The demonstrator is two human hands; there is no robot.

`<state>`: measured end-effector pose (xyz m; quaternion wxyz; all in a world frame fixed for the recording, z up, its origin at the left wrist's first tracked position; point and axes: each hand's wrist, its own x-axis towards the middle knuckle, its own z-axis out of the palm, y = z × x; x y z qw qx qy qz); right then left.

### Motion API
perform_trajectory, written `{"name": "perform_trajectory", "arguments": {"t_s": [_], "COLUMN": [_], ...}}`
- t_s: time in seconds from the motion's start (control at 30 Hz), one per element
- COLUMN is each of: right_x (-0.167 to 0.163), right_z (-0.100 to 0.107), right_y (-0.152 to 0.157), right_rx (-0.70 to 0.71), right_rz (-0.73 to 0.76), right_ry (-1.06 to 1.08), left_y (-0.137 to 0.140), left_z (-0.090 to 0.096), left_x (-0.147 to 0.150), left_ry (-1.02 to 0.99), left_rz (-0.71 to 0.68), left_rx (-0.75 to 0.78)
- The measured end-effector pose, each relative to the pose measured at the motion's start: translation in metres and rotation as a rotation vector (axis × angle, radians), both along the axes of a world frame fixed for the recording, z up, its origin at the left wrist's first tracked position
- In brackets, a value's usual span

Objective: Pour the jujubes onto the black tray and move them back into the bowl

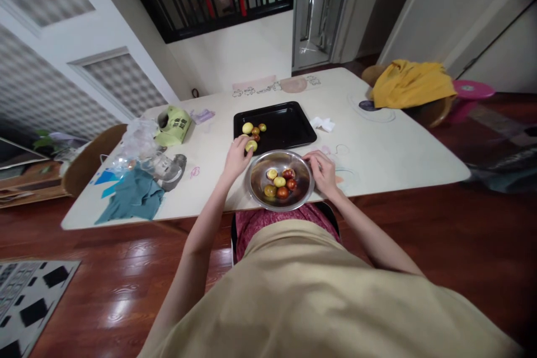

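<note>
A shiny metal bowl [255, 197] sits at the table's near edge, with several small round fruits [280, 181] inside, some yellow-green and some red or brownish like tomatoes. My right hand [323, 172] pinches the bowl's right rim. Beyond the bowl lies a black baking tray [289, 123]. At its near left corner my left hand [237, 158] has its fingers closed around a yellow-green fruit [251, 146]; the hand partly hides another pale fruit beside it. Close by in the tray are a larger yellow fruit [248, 128] and several smaller brownish and greenish ones [255, 131].
On the left of the white table [377, 151] lie a teal cloth [136, 193], clear plastic bags [136, 140] and a lime-green bag [174, 125]. A crumpled tissue [323, 124] is right of the tray. A yellow garment [411, 85] drapes a chair at the right.
</note>
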<state>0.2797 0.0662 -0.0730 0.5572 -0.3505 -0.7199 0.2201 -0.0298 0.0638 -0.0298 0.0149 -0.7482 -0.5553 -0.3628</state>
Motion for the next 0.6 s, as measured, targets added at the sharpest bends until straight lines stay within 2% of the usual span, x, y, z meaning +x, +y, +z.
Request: {"name": "perform_trajectory", "arguments": {"t_s": [0.17, 0.3, 0.47, 0.6], "right_x": [-0.001, -0.002, -0.003, -0.003], "right_z": [-0.004, -0.004, -0.004, -0.003], "right_y": [0.001, 0.002, 0.002, 0.0], "right_rx": [0.022, 0.017, 0.007, -0.005], "right_rz": [0.012, 0.009, 0.004, 0.017], "right_ry": [0.012, 0.008, 0.004, 0.012], "left_y": [0.046, 0.061, 0.063, 0.06], "left_z": [0.007, 0.01, 0.01, 0.011], "left_x": [0.013, 0.027, 0.035, 0.034], "left_ry": [0.259, 0.361, 0.393, 0.316], "left_rz": [0.25, 0.355, 0.33, 0.278], "left_rx": [-0.194, -0.33, -0.342, -0.285]}}
